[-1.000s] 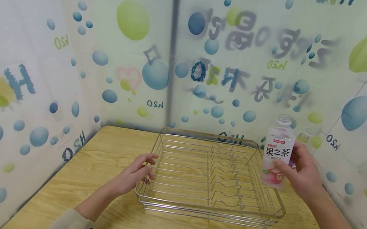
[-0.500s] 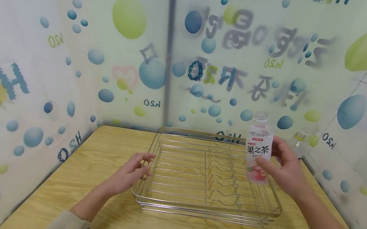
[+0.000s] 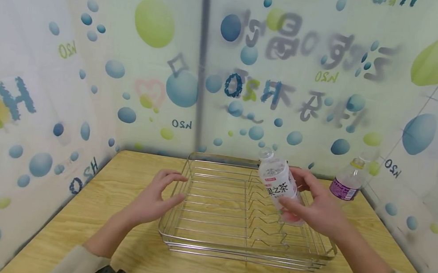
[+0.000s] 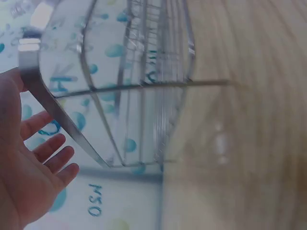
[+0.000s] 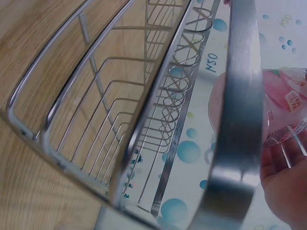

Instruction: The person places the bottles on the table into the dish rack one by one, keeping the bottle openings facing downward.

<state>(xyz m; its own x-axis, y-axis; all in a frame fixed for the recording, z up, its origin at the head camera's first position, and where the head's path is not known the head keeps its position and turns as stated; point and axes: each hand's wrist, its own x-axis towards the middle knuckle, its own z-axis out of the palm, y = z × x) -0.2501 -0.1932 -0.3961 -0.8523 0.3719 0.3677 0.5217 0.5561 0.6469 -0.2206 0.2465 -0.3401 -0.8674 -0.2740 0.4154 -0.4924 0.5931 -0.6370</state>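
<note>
My right hand [image 3: 317,209] grips a capless clear plastic drink bottle [image 3: 276,180] with a white and pink label. The bottle leans, its mouth towards the left, over the right part of a metal wire dish rack [image 3: 211,243]. In the right wrist view the base of the bottle [image 5: 288,103] shows beyond the rack's flat rim [image 5: 235,105]. At the rack's left side is my left hand [image 3: 154,198], thumb and fingers spread and holding nothing. The left wrist view shows the left hand [image 4: 29,167] with relaxed fingers right beside the rim.
A second bottle [image 3: 345,185] with a purple label and yellow neck ring stands on the wooden table [image 3: 129,260] at the back right. Wavy wire dividers [image 3: 265,243] run along the rack's right half. A patterned curtain [image 3: 161,77] encloses the table behind and at both sides.
The right hand has carried the bottle leftwards over the rack and tipped it from upright to a leftward lean. The left hand's thumb and fingers have spread apart. The purple-labelled bottle is now uncovered.
</note>
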